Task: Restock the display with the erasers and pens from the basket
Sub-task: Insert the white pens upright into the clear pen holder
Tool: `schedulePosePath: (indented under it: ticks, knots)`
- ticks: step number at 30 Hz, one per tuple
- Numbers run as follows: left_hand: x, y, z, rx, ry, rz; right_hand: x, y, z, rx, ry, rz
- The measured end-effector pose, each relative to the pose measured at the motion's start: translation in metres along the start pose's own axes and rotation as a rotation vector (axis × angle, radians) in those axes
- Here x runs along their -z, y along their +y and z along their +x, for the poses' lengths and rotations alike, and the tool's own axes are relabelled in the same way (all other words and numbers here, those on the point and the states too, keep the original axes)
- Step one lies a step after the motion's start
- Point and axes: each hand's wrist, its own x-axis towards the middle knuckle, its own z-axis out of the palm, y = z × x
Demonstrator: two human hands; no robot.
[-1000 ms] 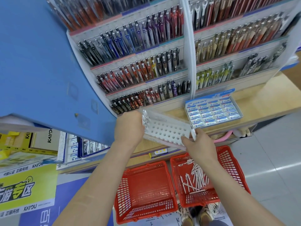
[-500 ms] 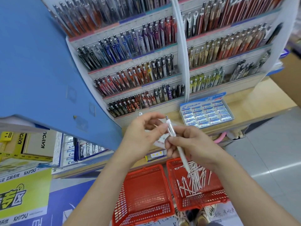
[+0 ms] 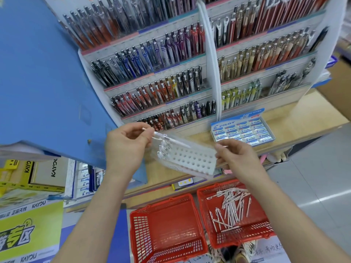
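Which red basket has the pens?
The right basket: loose white pens lie piled in it. The left basket holds none.

Left hand [image 3: 127, 147] pinching white pen [image 3: 171, 140], right hand [image 3: 237, 158] gripping perforated tray [image 3: 191, 158]

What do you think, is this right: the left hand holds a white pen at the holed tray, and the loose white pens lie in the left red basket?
Not quite. In the head view the loose white pens lie in the right red basket; the left red basket holds none. The rest stands: the left hand holds a white pen at the holed tray.
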Motion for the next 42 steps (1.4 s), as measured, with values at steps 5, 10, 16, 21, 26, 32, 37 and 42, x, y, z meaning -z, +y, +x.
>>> schedulePosePath:
  ticks: [5, 10, 16, 21, 26, 32, 37, 42]
  knots:
    - [-0.012, -0.02, 0.006, -0.102, 0.021, 0.298, 0.003, 0.031, 0.013, -0.015, 0.084, -0.265]
    - [-0.033, -0.037, 0.01, -0.181, -0.02, 0.406, -0.012, 0.048, 0.015, -0.04, 0.031, -0.437]
    - [-0.045, -0.049, 0.017, -0.233, -0.07, 0.48, -0.015, 0.052, 0.019, -0.052, 0.049, -0.423]
    - [-0.05, -0.053, 0.026, -0.255, -0.101, 0.543, -0.014, 0.051, 0.021, -0.048, 0.064, -0.414]
    - [-0.055, -0.059, 0.034, -0.233, -0.126, 0.639, -0.016, 0.05, 0.022, -0.036, 0.091, -0.432]
    - [-0.062, -0.061, 0.037, -0.252, -0.165, 0.754, -0.018, 0.05, 0.023, -0.041, 0.112, -0.408]
    - [-0.067, -0.061, 0.037, -0.253, -0.14, 0.808, -0.018, 0.05, 0.021, -0.034, 0.107, -0.329]
    - [-0.055, -0.059, 0.031, -0.239, -0.093, 0.688, -0.017, 0.05, 0.021, -0.043, 0.12, -0.244]
